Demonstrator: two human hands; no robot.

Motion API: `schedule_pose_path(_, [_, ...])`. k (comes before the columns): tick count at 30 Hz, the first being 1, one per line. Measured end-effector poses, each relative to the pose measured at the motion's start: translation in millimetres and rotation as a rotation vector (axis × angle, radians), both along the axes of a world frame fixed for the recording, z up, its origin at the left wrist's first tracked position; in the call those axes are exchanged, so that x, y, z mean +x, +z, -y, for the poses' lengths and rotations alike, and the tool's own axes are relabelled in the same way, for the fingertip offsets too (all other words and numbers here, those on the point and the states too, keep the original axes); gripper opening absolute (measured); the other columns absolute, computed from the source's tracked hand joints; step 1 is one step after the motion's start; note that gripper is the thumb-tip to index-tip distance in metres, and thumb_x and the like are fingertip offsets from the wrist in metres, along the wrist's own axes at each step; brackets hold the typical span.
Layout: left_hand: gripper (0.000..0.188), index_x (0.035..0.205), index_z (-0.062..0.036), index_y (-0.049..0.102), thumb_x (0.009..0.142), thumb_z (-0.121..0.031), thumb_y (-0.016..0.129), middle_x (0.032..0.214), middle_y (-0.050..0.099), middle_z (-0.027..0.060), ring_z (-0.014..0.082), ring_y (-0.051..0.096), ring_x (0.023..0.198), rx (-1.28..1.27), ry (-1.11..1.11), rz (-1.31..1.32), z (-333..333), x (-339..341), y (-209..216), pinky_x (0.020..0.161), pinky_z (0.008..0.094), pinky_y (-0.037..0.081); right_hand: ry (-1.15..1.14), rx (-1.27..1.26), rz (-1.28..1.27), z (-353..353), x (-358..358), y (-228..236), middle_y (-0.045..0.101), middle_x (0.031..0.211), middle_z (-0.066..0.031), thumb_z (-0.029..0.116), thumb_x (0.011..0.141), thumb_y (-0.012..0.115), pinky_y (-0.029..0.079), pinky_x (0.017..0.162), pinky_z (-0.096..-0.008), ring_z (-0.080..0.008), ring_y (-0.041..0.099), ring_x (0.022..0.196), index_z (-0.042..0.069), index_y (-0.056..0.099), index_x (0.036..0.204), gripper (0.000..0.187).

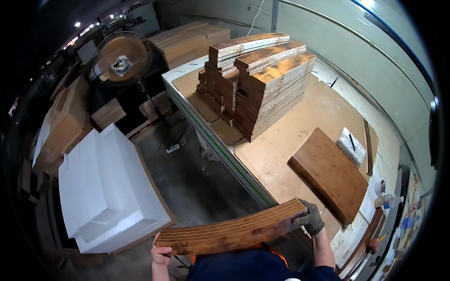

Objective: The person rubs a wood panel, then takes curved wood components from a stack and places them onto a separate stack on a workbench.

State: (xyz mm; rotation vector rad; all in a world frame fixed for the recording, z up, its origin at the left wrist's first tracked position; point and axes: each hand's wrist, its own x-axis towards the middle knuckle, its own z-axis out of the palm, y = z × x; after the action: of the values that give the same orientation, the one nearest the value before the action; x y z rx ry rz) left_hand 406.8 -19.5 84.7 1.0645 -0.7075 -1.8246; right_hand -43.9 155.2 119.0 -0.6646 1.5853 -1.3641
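A bundle of long, curved brown wooden slats lies across the front of my body, held up clear of the table by its two ends. My left hand, bare, grips the left end with its thumb in front. Around the right end is closed my right hand, in a dark grey work glove. Beyond, on the table, rises a tall stack of similar curved wooden pieces, brown on top and pale along the side. A thick brown wooden board lies flat near my right hand.
Left of the table stands a pile of white sheets. Behind it are a pedestal fan and cardboard stacks. A white block with a black pen-like item and a thin wooden strip lie beyond the board.
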Motion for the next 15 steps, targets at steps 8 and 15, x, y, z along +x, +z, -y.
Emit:
schedule_pose_path(8, [0.061, 0.118, 0.0050, 0.054, 0.057, -0.006, 0.057, 0.113, 0.062, 0.0153, 0.0330, 0.059, 0.106, 0.077, -0.207, -0.094, 100.5, 21.0, -11.0, 0.097, 0.0418, 0.045, -0.182, 0.022, 0.023, 61.9, 36.8, 35.3, 0.058, 0.122, -0.0086, 0.024, 0.059, 0.085, 0.041, 0.098, -0.0327, -0.0185, 0.052, 0.114, -0.002, 0.049, 0.131, 0.085])
schedule_pose_path(15, [0.050, 0.113, 0.0051, 0.057, 0.063, -0.001, 0.062, 0.109, 0.064, 0.0155, 0.0315, 0.060, 0.103, 0.155, -0.218, -0.152, 136.0, -10.8, -7.3, 0.095, 0.0422, 0.046, -0.374, -0.112, -0.166, 91.3, 11.9, 62.8, 0.056, 0.118, -0.0076, 0.025, 0.061, 0.081, 0.041, 0.096, -0.0316, -0.0202, 0.050, 0.113, -0.001, 0.049, 0.128, 0.078])
